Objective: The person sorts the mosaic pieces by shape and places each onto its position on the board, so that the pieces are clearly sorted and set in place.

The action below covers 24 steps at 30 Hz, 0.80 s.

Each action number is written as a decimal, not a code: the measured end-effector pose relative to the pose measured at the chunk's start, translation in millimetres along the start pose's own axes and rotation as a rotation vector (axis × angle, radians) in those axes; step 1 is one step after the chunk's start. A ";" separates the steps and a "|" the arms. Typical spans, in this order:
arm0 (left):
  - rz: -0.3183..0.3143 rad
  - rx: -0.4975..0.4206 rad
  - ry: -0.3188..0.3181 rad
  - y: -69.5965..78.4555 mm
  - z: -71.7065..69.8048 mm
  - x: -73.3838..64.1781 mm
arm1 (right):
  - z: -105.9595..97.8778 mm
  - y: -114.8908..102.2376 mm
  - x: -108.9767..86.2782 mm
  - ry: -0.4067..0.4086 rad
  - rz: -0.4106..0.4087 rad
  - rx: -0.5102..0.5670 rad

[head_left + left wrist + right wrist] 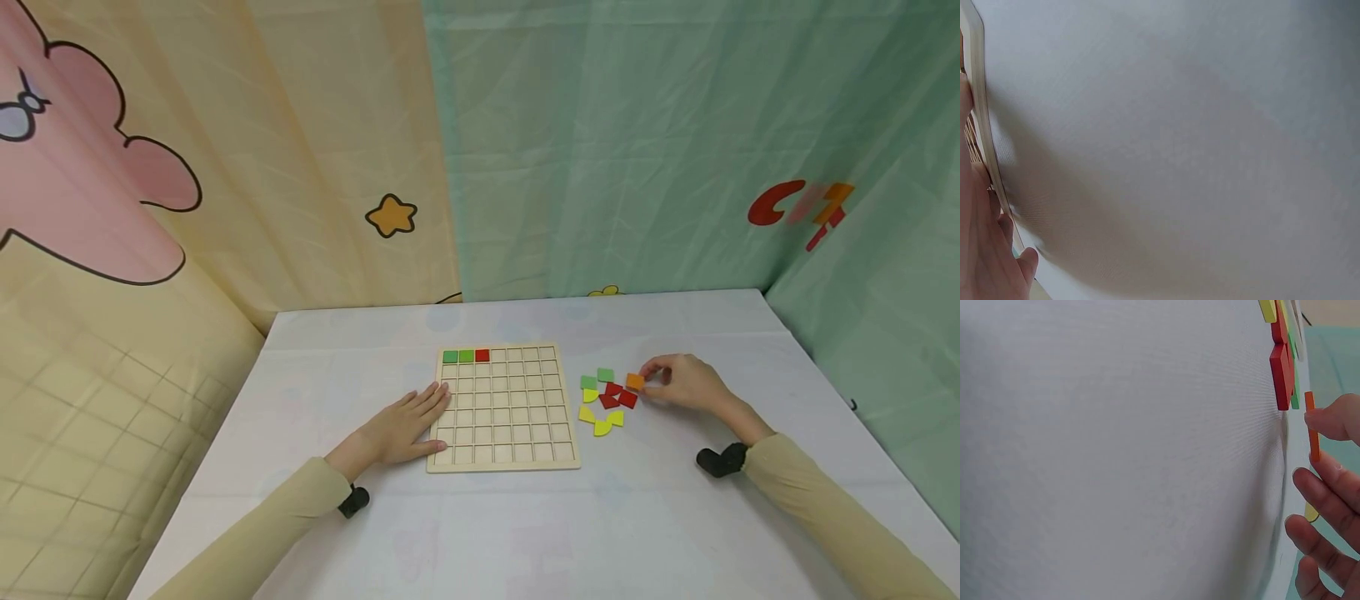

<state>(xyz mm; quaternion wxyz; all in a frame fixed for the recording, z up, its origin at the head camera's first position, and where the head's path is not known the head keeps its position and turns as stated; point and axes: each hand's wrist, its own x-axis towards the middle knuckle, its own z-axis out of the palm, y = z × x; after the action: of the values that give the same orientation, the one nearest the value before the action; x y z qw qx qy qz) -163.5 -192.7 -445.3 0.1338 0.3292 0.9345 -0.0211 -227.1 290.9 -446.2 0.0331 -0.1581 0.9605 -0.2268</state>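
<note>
My left hand (405,427) rests with straight, spread fingers on the left edge of a wooden grid board (504,468). In the board's top row, from the left corner, sit two green tiles (458,357) and a red tile (482,356). To the right of the board, my right hand (688,382) pinches an orange tile (1312,434) between thumb and index finger, its other fingers loosely bent. In the right wrist view the orange tile is seen edge-on, raised off the tablecloth.
Loose tiles lie between the board and my right hand: red pieces (627,399), green squares (605,375) and several yellow pieces (603,428), some with curved edges. A white cloth (480,542) covers the table. Printed curtains (600,167) hang behind it and at both sides.
</note>
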 end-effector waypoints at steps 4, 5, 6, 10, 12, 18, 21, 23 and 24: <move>-0.003 -0.003 0.000 -0.2 0.4 0.2 | -0.7 -4.2 1.4 -0.001 0.002 -0.002; -0.004 -0.004 -0.001 -0.2 0.4 0.2 | -0.8 -4.9 1.8 -0.003 -0.001 -0.004; -0.004 -0.004 0.000 -0.3 0.5 0.2 | -0.9 -5.8 2.1 -0.004 -0.002 -0.005; -0.002 -0.008 0.001 -0.5 1.0 0.3 | -0.7 -8.9 3.7 0.007 -0.012 -0.007; -0.001 -0.006 0.001 -0.6 1.1 0.3 | -0.1 -11.0 4.6 0.018 -0.019 -0.009; 0.005 -0.002 0.002 -0.6 0.7 0.3 | 2.6 -17.4 9.1 0.029 -0.024 -0.009; 0.007 0.000 0.004 -0.6 0.6 0.3 | 4.0 -21.2 11.8 0.031 -0.035 -0.005; 0.008 0.003 0.006 -0.7 0.6 0.3 | 5.4 -23.9 14.2 0.036 -0.036 -0.003; 0.009 0.004 0.007 -0.7 0.6 0.3 | 6.1 -25.5 15.1 0.036 -0.033 -0.003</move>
<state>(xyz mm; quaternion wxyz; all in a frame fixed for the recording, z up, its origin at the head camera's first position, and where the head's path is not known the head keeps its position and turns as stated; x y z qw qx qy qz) -164.1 -193.1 -446.0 0.1300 0.3335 0.9335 -0.0215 -233.2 261.9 -440.2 0.0118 -0.1700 0.9584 -0.2289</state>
